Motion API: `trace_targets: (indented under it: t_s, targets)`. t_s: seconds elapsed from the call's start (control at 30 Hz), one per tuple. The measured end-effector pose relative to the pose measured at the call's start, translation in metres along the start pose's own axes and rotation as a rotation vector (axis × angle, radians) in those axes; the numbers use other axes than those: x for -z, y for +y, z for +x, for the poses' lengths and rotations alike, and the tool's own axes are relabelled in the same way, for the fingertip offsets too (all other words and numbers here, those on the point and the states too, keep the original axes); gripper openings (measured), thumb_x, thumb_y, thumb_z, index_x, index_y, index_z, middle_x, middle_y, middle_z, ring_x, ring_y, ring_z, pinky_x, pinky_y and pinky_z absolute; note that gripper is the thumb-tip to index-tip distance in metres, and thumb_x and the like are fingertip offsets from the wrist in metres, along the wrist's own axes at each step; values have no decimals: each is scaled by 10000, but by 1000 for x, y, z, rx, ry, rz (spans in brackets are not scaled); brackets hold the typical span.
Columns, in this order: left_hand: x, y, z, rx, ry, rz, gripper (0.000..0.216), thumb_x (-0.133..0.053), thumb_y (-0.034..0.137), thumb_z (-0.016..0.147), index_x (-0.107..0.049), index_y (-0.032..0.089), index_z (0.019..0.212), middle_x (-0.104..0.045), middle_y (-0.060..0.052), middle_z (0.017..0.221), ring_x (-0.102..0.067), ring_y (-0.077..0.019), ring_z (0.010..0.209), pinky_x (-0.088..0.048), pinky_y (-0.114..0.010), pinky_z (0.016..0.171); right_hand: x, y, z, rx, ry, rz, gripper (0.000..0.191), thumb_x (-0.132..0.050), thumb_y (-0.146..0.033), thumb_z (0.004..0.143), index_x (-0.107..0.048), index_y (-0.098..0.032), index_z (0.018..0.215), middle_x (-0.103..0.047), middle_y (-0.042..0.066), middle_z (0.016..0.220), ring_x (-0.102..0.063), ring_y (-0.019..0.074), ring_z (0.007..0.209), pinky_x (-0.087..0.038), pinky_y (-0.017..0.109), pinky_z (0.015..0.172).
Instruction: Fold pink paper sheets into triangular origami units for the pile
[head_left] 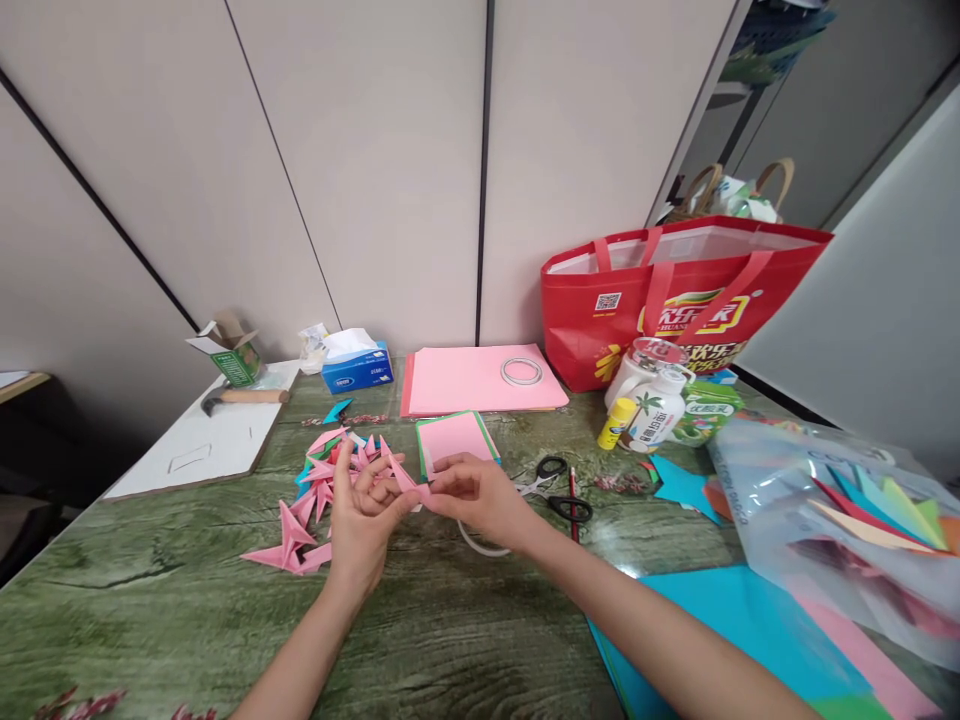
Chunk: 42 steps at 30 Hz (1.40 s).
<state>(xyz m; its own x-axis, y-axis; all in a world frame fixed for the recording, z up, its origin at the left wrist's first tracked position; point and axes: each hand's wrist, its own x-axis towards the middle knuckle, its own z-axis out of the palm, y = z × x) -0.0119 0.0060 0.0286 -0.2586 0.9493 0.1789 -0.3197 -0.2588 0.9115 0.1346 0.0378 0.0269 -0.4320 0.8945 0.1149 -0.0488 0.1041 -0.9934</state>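
Between both hands, above the table, is a small folded piece of pink paper point(405, 478). My left hand point(364, 510) pinches its near edge with thumb and fingers. From the other side, my right hand point(472, 495) grips its right end between thumb and forefinger. Beside and behind my left hand lies a pile of folded pink paper stars point(322, 485), with some blue pieces among them. A separate pink star point(289, 545) rests at the pile's near left. Square pink and green sheets point(459, 440) lie just beyond my right hand, which partly covers a white tape ring point(480, 545).
Black-handled scissors point(551, 485) and a red pencil point(574, 500) lie right of my hand. Farther back are pink sheets point(480, 380), a tissue box point(358, 370), a glue stick point(616, 424), a white bottle point(656, 415) and a red bag point(585, 320). A hammer point(244, 396) lies left.
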Motion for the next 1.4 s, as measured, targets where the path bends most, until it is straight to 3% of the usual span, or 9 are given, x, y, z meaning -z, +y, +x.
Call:
trace_targets:
  t_s: [0.2, 0.4, 0.5, 0.63, 0.77, 0.9, 1.07, 1.23, 1.4]
  targets:
    - [-4, -2, -2, 59, 10, -13, 889, -723, 46, 526, -305, 335, 1256, -578, -5, 922, -611, -87, 645, -503, -206, 599, -1, 4, -2, 100, 128, -203, 97, -596, -231, 720, -634, -164, 660, -524, 65, 967, -535, 161, 883, -454, 264, 700]
    - [-4, -5, -5, 81, 52, -51, 903, -717, 37, 542, -280, 361, 1262, -551, 23, 895, -592, -52, 614, -491, -186, 619, -5, 10, -4, 82, 150, -196, 101, -642, -279, 689, -622, -183, 664, -523, 70, 958, -541, 173, 860, -458, 274, 676]
    - [-5, -5, -5, 75, 37, -35, 940, -708, 43, 564, -215, 385, 1286, -550, 12, 923, -579, -49, 611, -487, -195, 619, -4, 11, -2, 72, 162, -139, 155, -650, -280, 676, -573, -188, 774, -560, 51, 873, -569, 162, 757, -467, 280, 642]
    - [-5, -7, -5, 120, -22, -19, 970, -702, 56, 578, -154, 383, 1308, -556, 10, 889, -574, -69, 628, -497, -228, 619, 9, 7, 6, 77, 284, -80, 264, -575, -245, 730, -467, -193, 964, -578, 24, 780, -586, 153, 691, -475, 297, 638]
    - [-4, -10, -5, 196, -79, -10, 1010, -698, 70, 584, -80, 378, 1321, -569, 21, 835, -571, -91, 618, -511, -284, 608, 27, -8, 10, 66, 134, -67, 117, -540, -281, 748, -547, -165, 758, -573, 16, 673, -589, 147, 627, -482, 299, 616]
    - [-3, -11, -5, 187, -109, 34, 1030, -700, 73, 577, -54, 331, 1336, -609, 1, 812, -593, -102, 625, -493, -251, 596, 37, -25, 5, 59, -94, -53, 139, -558, -303, 738, -576, -165, 749, -578, 1, 657, -564, 130, 603, -471, 286, 609]
    - [-4, -12, -7, 147, -103, 89, 1011, -706, 80, 559, -102, 319, 1334, -632, -5, 803, -605, -104, 613, -489, -232, 591, 41, -33, -1, 95, -277, -225, 134, -501, -256, 788, -584, -161, 745, -582, 4, 666, -535, 114, 605, -432, 245, 592]
    - [-4, -15, -8, 122, -112, 103, 997, -702, 92, 569, -106, 335, 1330, -628, -12, 837, -622, -121, 627, -502, -266, 604, 41, -33, -4, 121, -284, -429, 77, -481, -185, 793, -541, -181, 842, -578, -13, 663, -521, 109, 590, -391, 216, 550]
    - [-4, -17, -8, 93, -128, 139, 989, -700, 110, 568, -110, 344, 1326, -612, -13, 857, -627, -133, 635, -507, -278, 593, 41, -33, -6, 135, -292, -599, 177, -549, -180, 742, -439, -188, 880, -609, -5, 710, -527, 124, 614, -367, 213, 552]
